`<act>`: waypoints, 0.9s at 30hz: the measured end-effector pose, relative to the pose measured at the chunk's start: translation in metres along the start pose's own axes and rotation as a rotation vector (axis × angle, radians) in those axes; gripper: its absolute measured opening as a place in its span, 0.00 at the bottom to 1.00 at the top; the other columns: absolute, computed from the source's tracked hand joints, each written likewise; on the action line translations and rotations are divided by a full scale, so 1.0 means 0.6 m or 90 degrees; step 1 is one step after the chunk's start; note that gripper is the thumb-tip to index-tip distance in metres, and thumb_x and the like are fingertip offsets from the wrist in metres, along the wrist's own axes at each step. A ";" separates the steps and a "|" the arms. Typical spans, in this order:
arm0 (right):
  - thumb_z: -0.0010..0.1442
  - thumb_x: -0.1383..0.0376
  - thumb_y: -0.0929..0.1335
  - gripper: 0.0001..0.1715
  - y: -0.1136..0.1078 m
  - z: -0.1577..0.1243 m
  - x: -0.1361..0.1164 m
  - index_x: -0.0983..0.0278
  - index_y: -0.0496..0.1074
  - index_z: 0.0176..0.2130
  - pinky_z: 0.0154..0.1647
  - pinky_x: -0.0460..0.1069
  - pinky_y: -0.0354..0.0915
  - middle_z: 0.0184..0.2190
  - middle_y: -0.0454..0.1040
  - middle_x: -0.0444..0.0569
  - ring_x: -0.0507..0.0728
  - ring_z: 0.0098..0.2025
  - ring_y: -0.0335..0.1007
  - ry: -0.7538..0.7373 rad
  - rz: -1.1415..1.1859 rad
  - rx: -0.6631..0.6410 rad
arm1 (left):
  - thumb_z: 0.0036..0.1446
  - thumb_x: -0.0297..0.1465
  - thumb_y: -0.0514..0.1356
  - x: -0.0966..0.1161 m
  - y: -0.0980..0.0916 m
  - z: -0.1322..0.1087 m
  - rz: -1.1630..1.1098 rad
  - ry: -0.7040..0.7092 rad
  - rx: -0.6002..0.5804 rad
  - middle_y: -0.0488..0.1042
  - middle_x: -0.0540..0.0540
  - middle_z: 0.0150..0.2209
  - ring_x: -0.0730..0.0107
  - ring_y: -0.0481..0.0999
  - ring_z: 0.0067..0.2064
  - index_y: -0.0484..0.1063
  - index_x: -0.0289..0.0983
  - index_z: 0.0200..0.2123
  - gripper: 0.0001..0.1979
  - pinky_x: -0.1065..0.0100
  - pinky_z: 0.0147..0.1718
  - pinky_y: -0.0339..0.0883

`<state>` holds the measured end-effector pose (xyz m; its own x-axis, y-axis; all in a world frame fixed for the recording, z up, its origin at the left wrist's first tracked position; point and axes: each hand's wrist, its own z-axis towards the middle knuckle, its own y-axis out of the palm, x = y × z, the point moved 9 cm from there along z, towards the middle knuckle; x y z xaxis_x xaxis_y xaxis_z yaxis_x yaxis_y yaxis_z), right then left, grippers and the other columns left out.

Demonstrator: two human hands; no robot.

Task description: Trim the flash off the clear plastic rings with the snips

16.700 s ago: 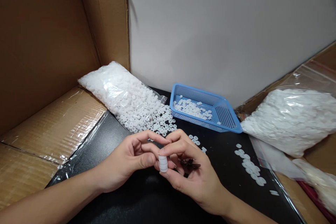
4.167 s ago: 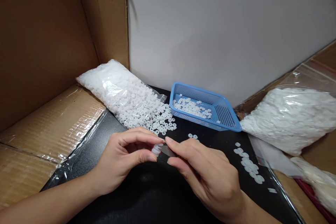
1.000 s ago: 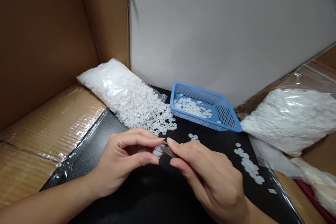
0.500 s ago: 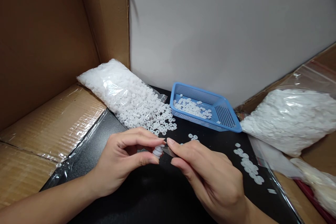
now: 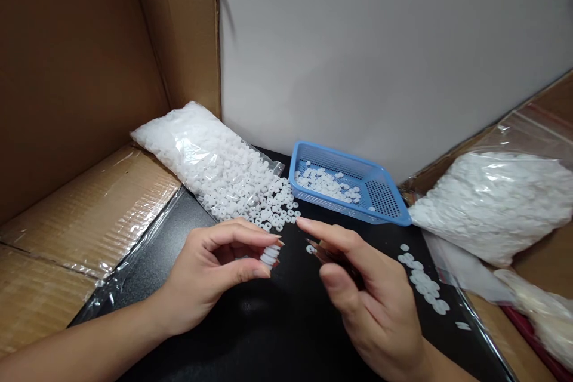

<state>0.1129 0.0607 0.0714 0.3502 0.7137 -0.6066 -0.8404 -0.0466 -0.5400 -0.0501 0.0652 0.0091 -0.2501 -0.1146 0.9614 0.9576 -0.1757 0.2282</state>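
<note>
My left hand [image 5: 215, 271] is closed in a pinch on a short stack of white plastic rings [image 5: 270, 254], held between thumb and forefinger above the black table top [image 5: 250, 334]. My right hand [image 5: 367, 298] hovers just right of the stack, forefinger stretched out, with a thin dark pointed tool [image 5: 319, 250] held under the fingers. One white ring [image 5: 310, 249] sits at the tool's tip. Loose white rings [image 5: 280, 212] spill from an open clear bag [image 5: 201, 158] just beyond my hands.
A blue mesh basket [image 5: 389, 206] holding several white pieces stands behind my right hand. White discs [image 5: 425, 286] lie in a row at right, beside a full clear bag [image 5: 492, 203]. Cardboard boxes [image 5: 80, 209] flank the left and right. A grey wall rises behind.
My right hand has pulled away to the right from the stack, taking the tool with it, and a gap has opened between the hands. My left hand stays put with the stack.
</note>
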 end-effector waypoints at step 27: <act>0.58 0.62 0.76 0.11 0.082 -0.018 0.074 0.58 0.81 0.44 0.30 0.46 0.74 0.40 0.71 0.48 0.52 0.32 0.72 0.170 0.347 -0.038 | 0.48 0.27 0.75 -0.053 0.015 0.008 -0.162 -0.153 -0.005 0.81 0.48 0.32 0.72 0.77 0.31 0.81 0.39 0.43 0.17 0.72 0.32 0.71</act>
<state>0.0914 0.0826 0.0115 -0.0256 0.3764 -0.9261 -0.9060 -0.4002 -0.1376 -0.0329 0.0716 -0.0185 -0.4391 0.1669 0.8828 0.8677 -0.1761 0.4649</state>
